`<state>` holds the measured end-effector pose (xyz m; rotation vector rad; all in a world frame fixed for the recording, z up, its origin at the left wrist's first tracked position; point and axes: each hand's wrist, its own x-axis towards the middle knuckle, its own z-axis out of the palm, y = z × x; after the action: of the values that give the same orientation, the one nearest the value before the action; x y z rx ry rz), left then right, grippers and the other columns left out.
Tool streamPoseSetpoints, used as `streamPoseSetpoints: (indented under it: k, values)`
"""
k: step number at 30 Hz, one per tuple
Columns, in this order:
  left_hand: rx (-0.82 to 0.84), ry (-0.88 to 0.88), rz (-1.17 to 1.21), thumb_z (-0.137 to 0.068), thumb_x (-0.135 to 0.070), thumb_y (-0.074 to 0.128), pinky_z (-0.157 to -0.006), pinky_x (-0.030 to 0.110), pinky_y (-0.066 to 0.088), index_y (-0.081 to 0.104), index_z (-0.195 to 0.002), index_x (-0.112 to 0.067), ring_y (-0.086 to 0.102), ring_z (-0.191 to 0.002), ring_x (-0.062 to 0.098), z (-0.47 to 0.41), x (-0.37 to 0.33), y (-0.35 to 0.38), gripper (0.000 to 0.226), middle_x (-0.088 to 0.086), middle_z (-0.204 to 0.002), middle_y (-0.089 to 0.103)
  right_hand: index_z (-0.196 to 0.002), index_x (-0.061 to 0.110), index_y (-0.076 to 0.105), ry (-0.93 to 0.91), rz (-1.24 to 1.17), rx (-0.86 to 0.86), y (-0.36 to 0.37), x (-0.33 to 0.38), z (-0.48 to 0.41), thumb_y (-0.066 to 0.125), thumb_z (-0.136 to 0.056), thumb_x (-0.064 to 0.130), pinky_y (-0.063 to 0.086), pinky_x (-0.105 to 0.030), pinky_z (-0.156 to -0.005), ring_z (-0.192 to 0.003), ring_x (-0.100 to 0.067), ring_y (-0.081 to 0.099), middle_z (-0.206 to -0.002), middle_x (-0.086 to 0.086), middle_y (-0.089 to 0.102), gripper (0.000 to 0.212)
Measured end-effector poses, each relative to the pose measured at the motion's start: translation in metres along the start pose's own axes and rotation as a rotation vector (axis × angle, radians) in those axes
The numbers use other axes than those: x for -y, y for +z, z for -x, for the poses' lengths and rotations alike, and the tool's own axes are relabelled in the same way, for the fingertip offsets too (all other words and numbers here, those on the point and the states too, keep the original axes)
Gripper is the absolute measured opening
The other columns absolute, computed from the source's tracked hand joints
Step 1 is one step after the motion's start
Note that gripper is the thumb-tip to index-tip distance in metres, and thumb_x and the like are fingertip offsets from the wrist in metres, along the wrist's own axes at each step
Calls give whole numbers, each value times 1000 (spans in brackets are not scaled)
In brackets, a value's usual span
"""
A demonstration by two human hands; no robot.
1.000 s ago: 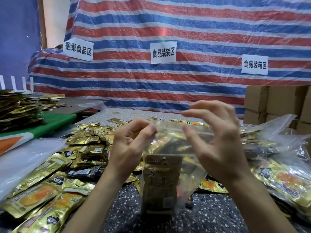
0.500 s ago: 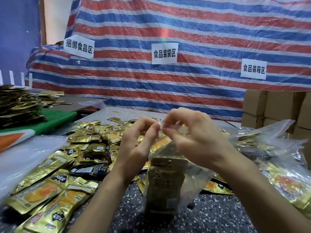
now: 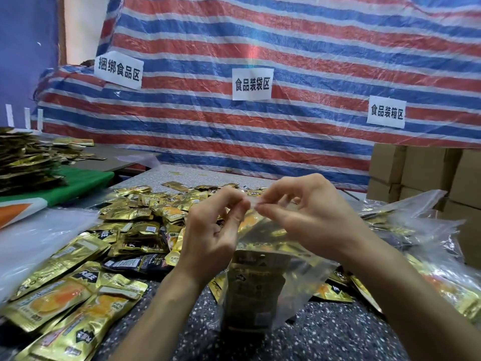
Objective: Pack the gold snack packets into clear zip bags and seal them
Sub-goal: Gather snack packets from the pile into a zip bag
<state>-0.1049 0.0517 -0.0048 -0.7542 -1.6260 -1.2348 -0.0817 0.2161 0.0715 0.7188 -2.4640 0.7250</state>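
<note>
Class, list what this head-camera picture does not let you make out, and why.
1. Head view: whether the zip bag is sealed; left hand and right hand pinch its top edge.
2. Head view: how many packets are inside; glare and overlap.
3. Head view: the cardboard boxes, cut by the right edge.

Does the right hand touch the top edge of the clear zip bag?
Touching. The head view shows the right hand pinching the top edge of the clear zip bag between thumb and fingertip, next to the left hand.
</note>
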Motion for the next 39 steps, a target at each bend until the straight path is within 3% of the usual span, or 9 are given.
streamPoseSetpoints:
  k: [5,8,11,15,27,31,34,37,39]
  values:
    - [-21,-66,62,-91,-11,59,-53,26,44,62,-78,-25,56,-64,5,0,-1,4,19,-12,-71,61,-85,28,78,21,-25,14,-6,-8,1,76,-85,37,54,-39,-72,-71,-10,64,-75,5,70,9]
    - [-76,-118,116,-91,-13,59,-56,23,45,63,-78,-25,58,-65,7,-1,4,1,19,-13,-70,62,-80,26,78,24,-86,35,-10,-13,1,78,-86,30,46,-25,-58,-59,-4,55,-72,-2,70,7]
    - [-126,-155,157,-92,-15,59,-59,18,46,65,-78,-24,60,-66,10,-1,10,-1,17,-9,-71,63,-81,27,78,24,-113,41,-16,-19,3,78,-86,28,44,-14,-54,-61,0,56,-71,4,69,6]
    - [-136,-175,185,-92,-14,59,-59,17,47,65,-78,-19,59,-66,11,-1,13,-1,15,-4,-72,63,-78,26,78,40,-134,37,-24,-30,5,79,-85,29,51,-30,-65,-67,-13,63,-75,0,72,8]
    - [-174,-187,185,-93,-11,58,-60,15,46,65,-78,-15,58,-64,9,0,21,-2,17,1,-71,64,-76,25,79,65,-181,-19,-41,-56,22,80,-81,26,55,-43,-68,-74,-23,66,-77,-1,74,5]
    - [-221,-196,172,-92,-14,58,-58,22,47,66,-78,-18,58,-63,10,-1,23,-5,16,-2,-69,64,-75,26,78,86,-210,-72,-46,-63,28,81,-77,31,55,-57,-71,-74,-34,66,-75,-10,73,6]
    - [-235,-193,162,-92,-16,58,-58,32,46,66,-77,-17,58,-63,17,-1,26,-7,17,1,-69,63,-76,27,78,124,-248,-76,-49,-72,33,81,-75,33,56,-51,-70,-72,-27,66,-76,-9,73,7]
    - [-218,-186,164,-92,-14,57,-58,20,46,65,-77,-18,57,-64,8,-1,25,-2,18,-5,-69,64,-76,24,78,177,-291,-84,-48,-81,37,81,-80,26,53,-46,-66,-74,-27,66,-76,-8,73,5]
    - [-208,-186,165,-93,-14,56,-60,19,46,64,-77,-18,57,-64,7,0,25,0,18,-6,-70,64,-76,24,77,180,-336,-94,-48,-84,37,79,-83,22,48,-34,-64,-70,-18,67,-75,-3,73,7]
